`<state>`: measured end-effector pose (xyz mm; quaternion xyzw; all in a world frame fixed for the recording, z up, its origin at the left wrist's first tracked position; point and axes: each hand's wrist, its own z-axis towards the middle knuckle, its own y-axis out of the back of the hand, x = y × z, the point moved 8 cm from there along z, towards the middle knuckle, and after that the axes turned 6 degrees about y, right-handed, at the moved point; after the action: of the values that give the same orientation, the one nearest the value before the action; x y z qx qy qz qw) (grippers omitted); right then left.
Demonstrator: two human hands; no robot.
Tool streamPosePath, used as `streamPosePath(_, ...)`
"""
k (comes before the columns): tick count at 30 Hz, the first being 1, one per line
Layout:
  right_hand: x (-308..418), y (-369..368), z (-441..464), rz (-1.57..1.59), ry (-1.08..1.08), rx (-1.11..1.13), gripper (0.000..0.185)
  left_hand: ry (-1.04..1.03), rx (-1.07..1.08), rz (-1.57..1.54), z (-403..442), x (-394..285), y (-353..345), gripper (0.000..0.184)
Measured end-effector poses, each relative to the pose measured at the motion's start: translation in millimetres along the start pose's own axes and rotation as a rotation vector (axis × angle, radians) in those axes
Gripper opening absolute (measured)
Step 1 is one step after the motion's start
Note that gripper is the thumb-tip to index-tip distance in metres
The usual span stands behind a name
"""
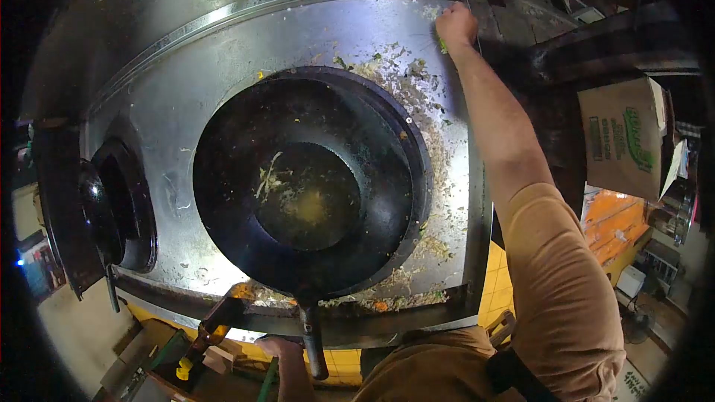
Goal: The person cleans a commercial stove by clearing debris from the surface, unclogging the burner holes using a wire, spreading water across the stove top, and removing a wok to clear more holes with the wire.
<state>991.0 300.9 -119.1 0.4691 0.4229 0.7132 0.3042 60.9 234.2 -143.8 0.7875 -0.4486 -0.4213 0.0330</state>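
Observation:
A large black wok [223, 201] sits on the steel cooktop, with shallow cloudy liquid and a few pale vegetable strips [269, 177] in its bottom. Its handle [311, 335] points toward my body. My right hand [456, 26] reaches to the far right corner of the cooktop, its fingers closed. A bit of yellow-green [443, 46] shows beneath it; what the hand grips is hidden. My left hand [279, 346] is low at the front edge, just left of the wok handle. Its fingers are mostly out of sight, and a green bar shows below it.
Chopped vegetable scraps [417, 85] litter the steel right of the wok. A second black wok [100, 212] stands at the left. A bottle with a yellow cap [183, 369] stands at the front edge. A cardboard box [622, 138] is at the right.

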Motion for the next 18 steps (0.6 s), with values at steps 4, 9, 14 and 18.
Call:
streamPosePath(4, 3, 1, -1, 0.044, 0.038, 0.012, 0.026, 0.001, 0.008, -0.002, -1, 1, -2, 0.055)
streamPosePath(9, 6, -4, 10, -0.019, 0.05, 0.04, 0.025, 0.007, 0.01, -0.014, -1, 3, -5, 0.055)
streamPosePath(14, 7, -9, 15, -0.008, 0.144, 0.051, 0.023, 0.012, 0.019, -0.025, 0, 2, -4, 0.055)
streamPosePath(18, 3, -17, 32, -0.171, 0.128, 0.039, 0.019, 0.015, 0.034, -0.078, 5, 2, 2, 0.055)
